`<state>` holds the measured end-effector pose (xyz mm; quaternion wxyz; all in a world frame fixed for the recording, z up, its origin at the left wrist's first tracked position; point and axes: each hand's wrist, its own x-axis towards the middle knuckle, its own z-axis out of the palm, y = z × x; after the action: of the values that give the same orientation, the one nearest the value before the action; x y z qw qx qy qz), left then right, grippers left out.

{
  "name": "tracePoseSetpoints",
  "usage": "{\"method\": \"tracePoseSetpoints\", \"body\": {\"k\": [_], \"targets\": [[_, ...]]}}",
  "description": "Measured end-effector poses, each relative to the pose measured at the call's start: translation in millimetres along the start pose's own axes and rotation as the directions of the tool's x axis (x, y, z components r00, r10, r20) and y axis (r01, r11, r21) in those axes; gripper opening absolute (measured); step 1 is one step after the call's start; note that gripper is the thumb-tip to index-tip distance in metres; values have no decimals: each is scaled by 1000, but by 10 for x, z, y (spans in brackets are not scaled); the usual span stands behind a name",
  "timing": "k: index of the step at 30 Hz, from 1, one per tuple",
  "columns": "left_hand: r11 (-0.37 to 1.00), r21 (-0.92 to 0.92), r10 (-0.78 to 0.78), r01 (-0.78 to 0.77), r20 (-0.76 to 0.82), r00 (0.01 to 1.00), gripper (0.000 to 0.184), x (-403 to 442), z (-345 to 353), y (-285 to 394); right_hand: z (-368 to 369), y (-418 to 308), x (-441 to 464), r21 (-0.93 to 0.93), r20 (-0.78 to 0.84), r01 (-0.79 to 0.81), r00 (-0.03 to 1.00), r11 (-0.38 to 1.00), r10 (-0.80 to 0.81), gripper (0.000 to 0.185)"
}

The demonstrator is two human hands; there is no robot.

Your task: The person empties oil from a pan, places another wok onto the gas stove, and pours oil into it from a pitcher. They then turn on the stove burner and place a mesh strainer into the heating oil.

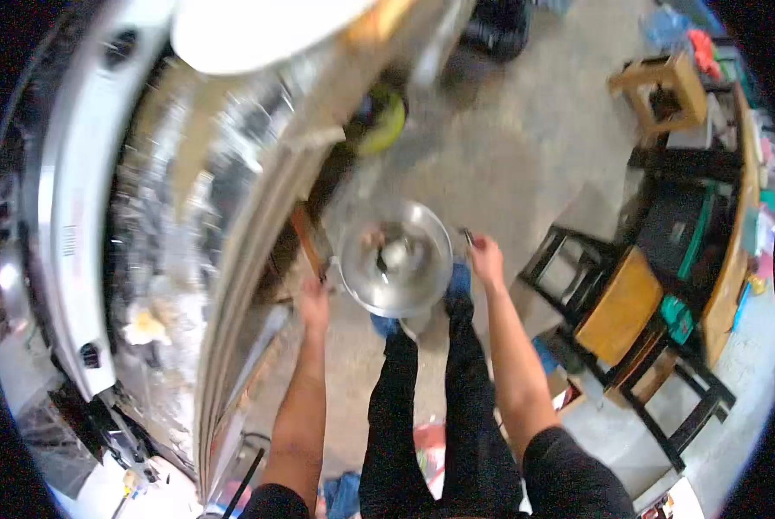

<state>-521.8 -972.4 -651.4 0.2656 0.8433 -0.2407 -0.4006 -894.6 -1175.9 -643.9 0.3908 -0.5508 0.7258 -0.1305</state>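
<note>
A round, shiny metal bowl point(394, 281) is in the middle of the view, in front of my legs, with small reddish and pale things inside it. At its left, my left hand point(315, 303) is closed round the end of an orange-brown stick point(306, 240). My right hand point(486, 258) is to the right of the bowl, fingers closed on a small dark object point(467, 235) that is too small to name. Blur hides whether either hand touches the bowl's rim.
A ridged panel edge point(232, 294) runs along a worktop point(176, 285) at left. A yellow-green round container point(384, 125) lies beyond the bowl. At right are a wooden stool point(662, 91), black-framed chairs point(617, 311) and a long table point(733, 259).
</note>
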Motion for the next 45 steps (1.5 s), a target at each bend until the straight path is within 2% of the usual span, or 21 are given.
{"method": "tracePoseSetpoints", "body": {"k": [1, 2, 3, 4, 5, 8, 9, 10, 14, 15, 16, 17, 18, 20, 21, 25, 28, 33, 37, 41, 45], "targets": [[929, -360, -81, 90, 39, 996, 35, -234, 43, 94, -427, -100, -102, -96, 49, -33, 998, 995, 38, 29], [948, -314, 39, -50, -42, 998, 36, -588, 54, 516, -873, -214, -262, -79, 17, -50, 999, 996, 51, 30], [990, -101, -103, 102, 1, 995, 31, -986, -88, 1277, -1290, -95, -378, -59, -34, 14, 999, 998, -16, 30], [990, -135, -42, 49, 52, 998, 30, -1226, -134, 1631, -1828, -318, -563, 80, -21, -114, 993, 990, 116, 31], [986, -164, 2, 15, 102, 995, 28, -1524, -193, 1932, -2505, -907, -846, -71, -61, -31, 998, 997, 26, 31], [954, -301, 84, -13, 222, 971, 28, -2123, -287, 3000, -3820, -817, -977, 55, -58, -38, 997, 998, 41, 37], [967, -222, 169, -129, 170, 971, 28, -2245, -336, 3371, -4289, -1099, -1088, -106, -108, -34, 994, 994, 23, 34], [968, -128, 233, -216, 140, 962, 28, -2383, -408, 3734, -4663, -1348, -1187, -85, -137, 7, 990, 996, -19, 31], [920, -185, 375, -345, 169, 911, 27, -2300, -969, 5198, -5683, -2506, -1231, -11, -126, 125, 984, 992, -125, 26], [859, -158, 507, -486, 138, 851, 26, -2095, -1087, 5389, -5779, -2669, -1192, -14, -100, 167, 981, 986, -168, 25], [880, -162, 470, -447, 154, 869, 15, -2061, -1281, 5752, -5780, -2813, -1097, 56, -120, 204, 973, 977, -197, 26], [849, -4, 522, -529, 163, 837, 17, -1886, -1467, 6013, -5767, -2975, -969, 122, -142, 246, 963, 962, -228, 27], [890, 72, 439, -450, 132, 889, 22, -2001, -1733, 6476, -5746, -3158, -834, 188, -100, 223, 973, 956, -207, 29], [839, -16, 537, -544, 189, 822, 28, -1135, -2010, 6738, -5602, -3587, -550, 321, -16, 187, 981, 929, -192, 33], [763, 159, 619, -626, 98, 779, 30, -1101, -2266, 7078, -5508, -3838, -398, 384, 24, 173, 980, 907, -197, 36], [649, 406, 715, -644, -34, 699, 30, 139, -2914, 7795, -4823, -4615, 497, 682, 140, 116, 949, 722, -284, 49], [712, 548, 563, -439, -73, 823, 27, 772, -3267, 8197, -4259, -5322, 976, 682, 180, 95, 939, 725, -292, 48], [714, 620, 518, -324, -157, 841, 31, 2102, -3757, 8291, -3342, -6149, 1746, 686, 270, 39, 913, 726, -305, 44], [760, 607, 469, -233, -264, 843, 30, 3045, -3975, 8268, -2794, -6679, 2170, 623, 356, -27, 900, 782, -253, 26], [755, 652, 372, -71, -337, 865, 34, 3239, -3987, 8436, -2421, -6958, 2405, 683, 382, -48, 874, 728, -300, 36], [770, 636, 344, -56, -339, 875, 40, 3402, -4008, 8320, -2243, -7077, 2470, 632, 392, -10, 866, 775, -309, 29]]}}
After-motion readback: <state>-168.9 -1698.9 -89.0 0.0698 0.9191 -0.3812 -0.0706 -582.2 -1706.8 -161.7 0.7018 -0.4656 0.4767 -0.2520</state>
